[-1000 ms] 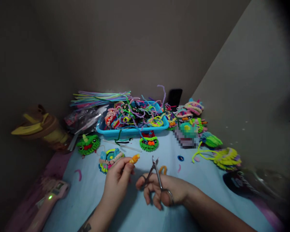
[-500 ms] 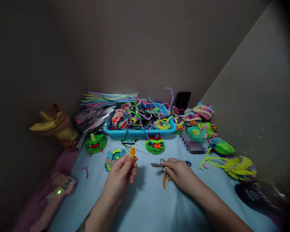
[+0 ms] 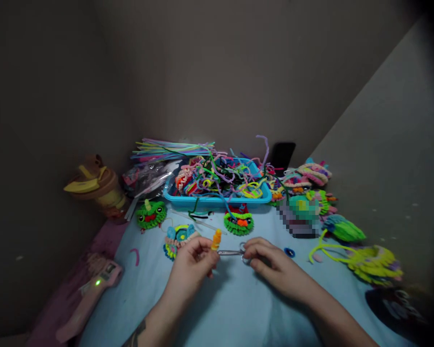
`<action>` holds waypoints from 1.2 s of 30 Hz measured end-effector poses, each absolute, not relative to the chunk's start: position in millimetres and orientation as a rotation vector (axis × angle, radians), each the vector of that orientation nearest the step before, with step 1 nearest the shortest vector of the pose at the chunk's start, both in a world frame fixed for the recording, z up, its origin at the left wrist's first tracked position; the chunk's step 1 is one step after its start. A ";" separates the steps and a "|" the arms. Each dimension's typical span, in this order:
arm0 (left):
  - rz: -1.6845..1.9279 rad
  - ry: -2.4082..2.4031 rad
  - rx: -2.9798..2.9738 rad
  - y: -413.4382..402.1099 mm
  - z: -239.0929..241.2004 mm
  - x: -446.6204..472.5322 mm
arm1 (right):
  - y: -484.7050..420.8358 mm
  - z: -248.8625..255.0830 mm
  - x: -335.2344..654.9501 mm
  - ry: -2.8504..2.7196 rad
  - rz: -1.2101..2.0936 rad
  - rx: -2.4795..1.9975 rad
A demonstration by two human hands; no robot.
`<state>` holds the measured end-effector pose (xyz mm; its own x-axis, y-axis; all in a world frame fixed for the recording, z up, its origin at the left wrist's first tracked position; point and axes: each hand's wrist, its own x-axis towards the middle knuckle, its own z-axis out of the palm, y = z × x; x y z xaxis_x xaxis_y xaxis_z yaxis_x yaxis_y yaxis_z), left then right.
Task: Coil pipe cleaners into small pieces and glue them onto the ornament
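Between my left hand's [image 3: 197, 260] thumb and fingers stands a small orange spiral of fuzzy pipe cleaner [image 3: 216, 239]. My right hand [image 3: 269, 260] grips small metal scissors [image 3: 231, 252] by the finger loops. Their blades point left and their tips meet the base of the orange spiral, by my left fingertips; whether the blades are parted I cannot make out. Behind my left hand lies a multicoloured fuzzy piece [image 3: 181, 234], partly covered. A green fuzzy face with an orange mouth [image 3: 239, 221] sits just beyond the hands.
A blue tray [image 3: 217, 202] heaped with pipe cleaners stands at the back, beside straight pipe-cleaner bundles [image 3: 173, 148]. Another green face [image 3: 151, 215] lies left. Finished-looking fuzzy pieces [image 3: 374, 262] line the right. A pink glue gun [image 3: 97, 294] with a lit green light rests at left.
My hands have come together, bringing the scissors' tips to the orange spiral. The orange scraps under my right hand no longer show. The whole view has shifted slightly.
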<state>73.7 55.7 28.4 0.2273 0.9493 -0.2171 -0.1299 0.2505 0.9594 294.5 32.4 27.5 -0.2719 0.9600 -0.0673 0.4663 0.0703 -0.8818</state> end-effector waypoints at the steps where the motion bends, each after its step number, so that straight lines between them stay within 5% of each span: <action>1: 0.936 1.059 1.056 54.7 28.8 74.3 | 33.1 26.3 292.8 -1.739 1.100 -1.409; 11: 0.785 1.066 1.874 34.9 36.3 83.4 | 23.8 24.6 262.9 -1.239 1.392 -1.194; 18: 0.720 0.958 1.789 35.3 52.7 81.3 | 23.3 22.1 257.4 -0.917 1.515 -1.072; 36: 0.831 1.276 1.575 -28.8 14.8 50.5 | 15.5 10.6 226.1 -1.274 1.665 -1.039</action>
